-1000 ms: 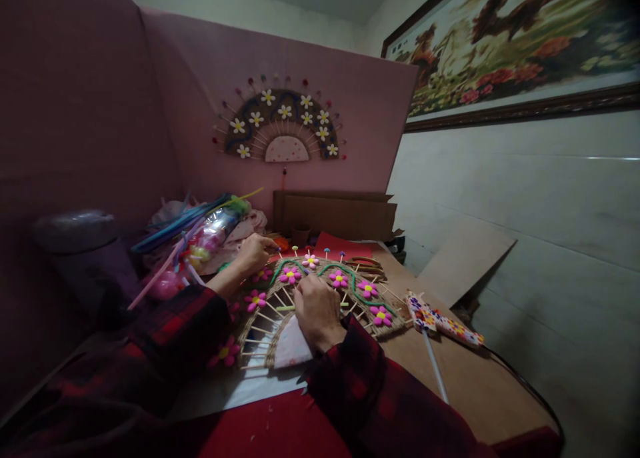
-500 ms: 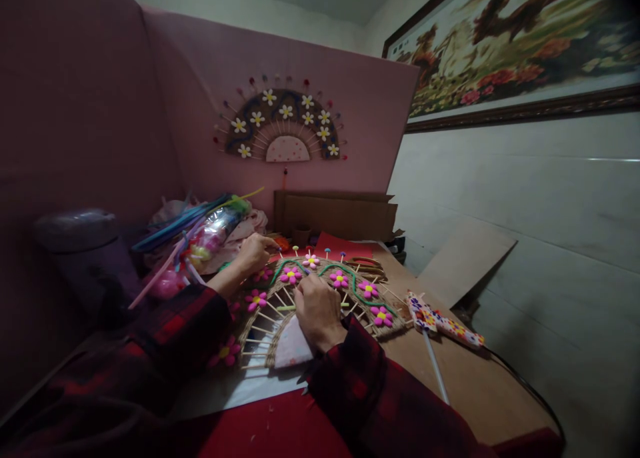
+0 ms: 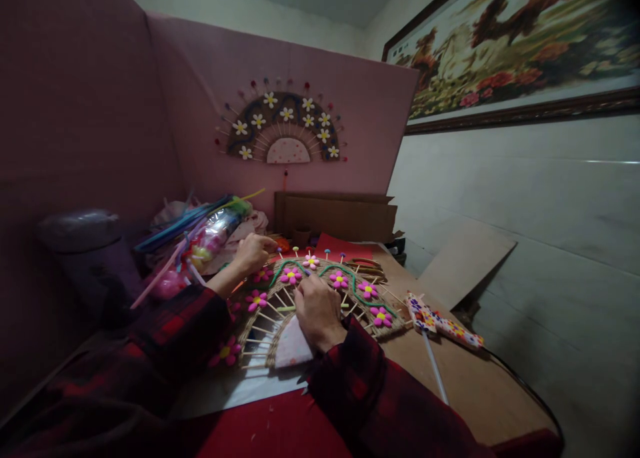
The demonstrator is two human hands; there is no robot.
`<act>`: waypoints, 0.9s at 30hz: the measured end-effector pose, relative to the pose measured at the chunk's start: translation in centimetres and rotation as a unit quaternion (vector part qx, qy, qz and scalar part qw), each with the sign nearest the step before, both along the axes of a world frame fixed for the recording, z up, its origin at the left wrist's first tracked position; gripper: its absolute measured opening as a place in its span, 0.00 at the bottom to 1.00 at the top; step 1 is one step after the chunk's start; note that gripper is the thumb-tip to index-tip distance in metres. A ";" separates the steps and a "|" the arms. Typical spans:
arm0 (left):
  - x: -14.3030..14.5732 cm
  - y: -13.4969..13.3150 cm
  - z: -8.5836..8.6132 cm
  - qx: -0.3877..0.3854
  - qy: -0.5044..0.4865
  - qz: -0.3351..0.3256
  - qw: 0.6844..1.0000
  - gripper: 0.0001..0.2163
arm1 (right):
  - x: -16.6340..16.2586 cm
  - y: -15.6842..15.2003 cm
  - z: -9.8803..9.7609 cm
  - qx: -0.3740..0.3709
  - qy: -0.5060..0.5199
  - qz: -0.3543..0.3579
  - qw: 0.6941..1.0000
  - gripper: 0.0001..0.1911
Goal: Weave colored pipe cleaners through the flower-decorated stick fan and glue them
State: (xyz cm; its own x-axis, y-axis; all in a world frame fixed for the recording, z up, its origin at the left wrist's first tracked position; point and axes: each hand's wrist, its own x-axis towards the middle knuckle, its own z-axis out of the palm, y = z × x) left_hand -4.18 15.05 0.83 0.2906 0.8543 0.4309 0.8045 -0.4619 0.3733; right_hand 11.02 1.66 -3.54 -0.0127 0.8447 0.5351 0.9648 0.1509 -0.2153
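Observation:
A half-round woven fan craft with pink flowers, wooden sticks and a green pipe cleaner lies on the table in front of me. My right hand rests closed on the fan's middle, pressing the sticks; what its fingers hold is hidden. My left hand is at the fan's far left rim, fingers pinched together at a stick tip near a pink flower. Both arms wear dark red plaid sleeves.
A flower-patterned glue gun with white stick and black cord lies right of the fan. A bag of coloured pipe cleaners sits at left beside a dark round container. Cardboard pieces stand behind. A finished fan hangs on the pink board.

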 end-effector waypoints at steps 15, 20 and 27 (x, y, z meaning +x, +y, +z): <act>0.5 0.2 0.0 0.014 0.039 -0.023 0.999 0.13 | 0.0 0.1 -0.1 -0.008 -0.005 0.003 1.000 0.06; 0.6 0.3 0.0 0.016 0.041 -0.028 0.999 0.14 | 0.0 0.1 -0.2 0.000 -0.009 0.001 1.000 0.07; 0.6 0.2 0.0 0.015 0.039 -0.023 0.999 0.14 | 0.0 0.1 -0.1 -0.011 -0.008 0.002 1.000 0.07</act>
